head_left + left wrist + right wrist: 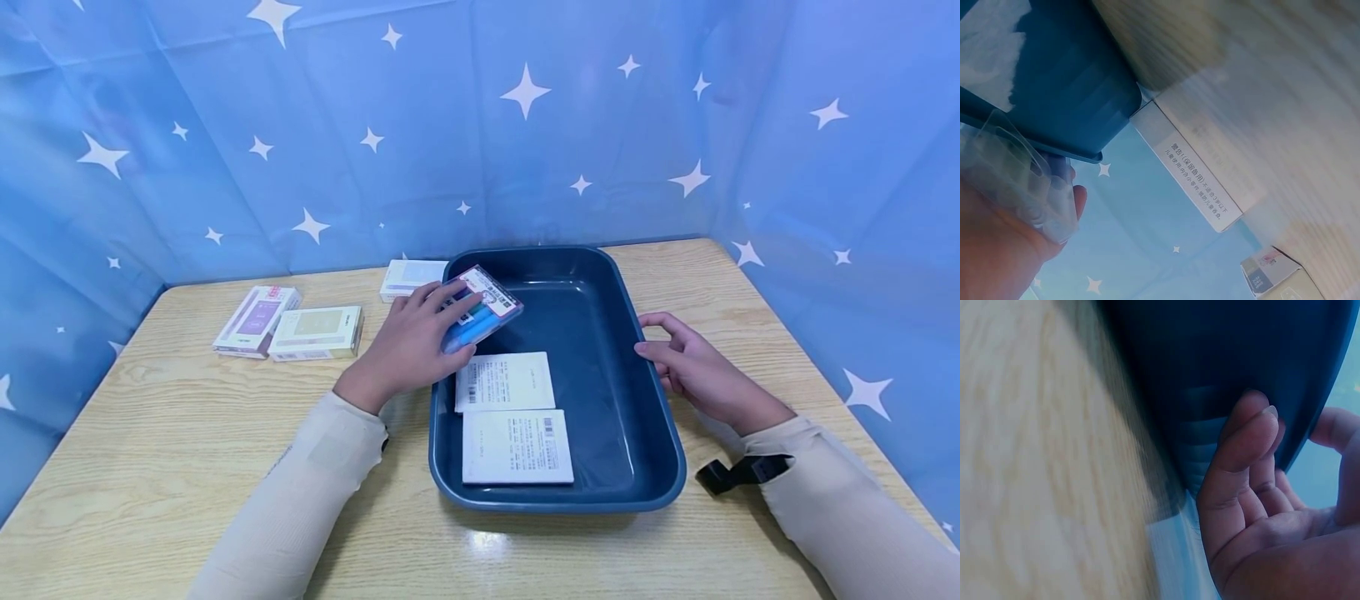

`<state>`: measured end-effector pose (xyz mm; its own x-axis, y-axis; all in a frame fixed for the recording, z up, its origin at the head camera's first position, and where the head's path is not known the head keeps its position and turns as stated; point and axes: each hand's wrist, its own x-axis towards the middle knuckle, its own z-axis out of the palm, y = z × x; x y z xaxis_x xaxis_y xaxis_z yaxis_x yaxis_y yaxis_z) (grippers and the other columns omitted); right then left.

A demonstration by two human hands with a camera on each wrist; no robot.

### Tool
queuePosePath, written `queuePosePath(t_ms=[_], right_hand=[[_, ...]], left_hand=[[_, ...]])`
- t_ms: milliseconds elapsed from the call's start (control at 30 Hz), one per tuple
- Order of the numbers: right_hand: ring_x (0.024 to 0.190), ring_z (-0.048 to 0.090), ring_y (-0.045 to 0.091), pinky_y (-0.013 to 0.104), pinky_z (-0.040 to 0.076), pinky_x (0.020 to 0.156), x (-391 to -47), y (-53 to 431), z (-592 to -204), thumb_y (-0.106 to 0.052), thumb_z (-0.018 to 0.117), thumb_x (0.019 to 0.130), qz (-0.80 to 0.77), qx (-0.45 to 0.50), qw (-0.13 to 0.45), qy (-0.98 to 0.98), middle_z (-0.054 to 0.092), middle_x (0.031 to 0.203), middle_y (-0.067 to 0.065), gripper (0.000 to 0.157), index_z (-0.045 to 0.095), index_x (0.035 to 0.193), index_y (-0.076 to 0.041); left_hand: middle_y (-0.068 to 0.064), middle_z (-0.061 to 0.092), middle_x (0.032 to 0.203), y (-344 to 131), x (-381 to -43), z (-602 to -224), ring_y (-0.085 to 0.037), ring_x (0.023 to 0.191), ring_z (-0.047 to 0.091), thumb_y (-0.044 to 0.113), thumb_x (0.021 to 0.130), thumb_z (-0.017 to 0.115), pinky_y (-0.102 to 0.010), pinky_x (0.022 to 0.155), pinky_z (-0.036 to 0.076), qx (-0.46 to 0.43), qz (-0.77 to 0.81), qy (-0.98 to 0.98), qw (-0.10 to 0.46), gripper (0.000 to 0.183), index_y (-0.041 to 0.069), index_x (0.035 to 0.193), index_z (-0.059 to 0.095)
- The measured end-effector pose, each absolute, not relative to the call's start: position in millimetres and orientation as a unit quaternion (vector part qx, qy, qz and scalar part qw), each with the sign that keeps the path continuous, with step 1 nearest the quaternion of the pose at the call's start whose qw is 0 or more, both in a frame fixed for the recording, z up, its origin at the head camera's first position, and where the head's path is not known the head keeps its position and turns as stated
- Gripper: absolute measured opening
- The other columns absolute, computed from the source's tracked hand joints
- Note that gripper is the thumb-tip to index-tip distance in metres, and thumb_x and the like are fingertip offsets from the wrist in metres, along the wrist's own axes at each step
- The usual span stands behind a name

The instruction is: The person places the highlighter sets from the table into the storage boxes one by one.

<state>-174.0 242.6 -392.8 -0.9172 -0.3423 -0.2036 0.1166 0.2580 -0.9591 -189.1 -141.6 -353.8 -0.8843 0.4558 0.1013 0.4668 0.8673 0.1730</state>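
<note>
My left hand (414, 343) grips a clear plastic case (483, 310) holding blue and green pieces, with a printed label at one end. It is tilted over the left rim of a dark blue tray (592, 350). In the left wrist view, moulded rounded hollows show on the clear case (1019, 178), which lies against the palm. At the tray's right side, my right hand (690, 367) holds the rim, its fingers bent. The right wrist view shows those curled fingers (1241, 444) beside the outer wall. Two white printed boxes, a rear one (506, 381) and a front one (517, 447), lie flat inside the tray.
Left of the tray, a purple-and-white box (257, 321) and a cream box (317, 333) sit side by side on the wooden table (187, 467). Another white box (411, 277) is behind my left hand, by the tray's corner. A blue starry curtain (450, 125) hangs behind.
</note>
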Motion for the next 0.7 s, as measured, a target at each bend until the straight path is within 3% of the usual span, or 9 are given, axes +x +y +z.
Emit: queuePosePath(t_ms=[700], right_hand=[[0.071, 0.067, 0.013, 0.025, 0.046, 0.061, -173.3, 244.5, -390.8, -0.034, 0.052, 0.105, -0.601, -0.060, 0.190, 0.774, 0.068, 0.087, -0.002, 0.035, 0.037, 0.134, -0.023]], left_hand=[[-0.004, 0.041, 0.157, -131.5, -202.3, -347.5, -0.034, 0.140, 0.039, 0.050, 0.087, 0.063, -0.057, 0.107, 0.037, -0.284, -0.079, -0.955, 0.031, 0.064, 0.031, 0.146, 0.051]])
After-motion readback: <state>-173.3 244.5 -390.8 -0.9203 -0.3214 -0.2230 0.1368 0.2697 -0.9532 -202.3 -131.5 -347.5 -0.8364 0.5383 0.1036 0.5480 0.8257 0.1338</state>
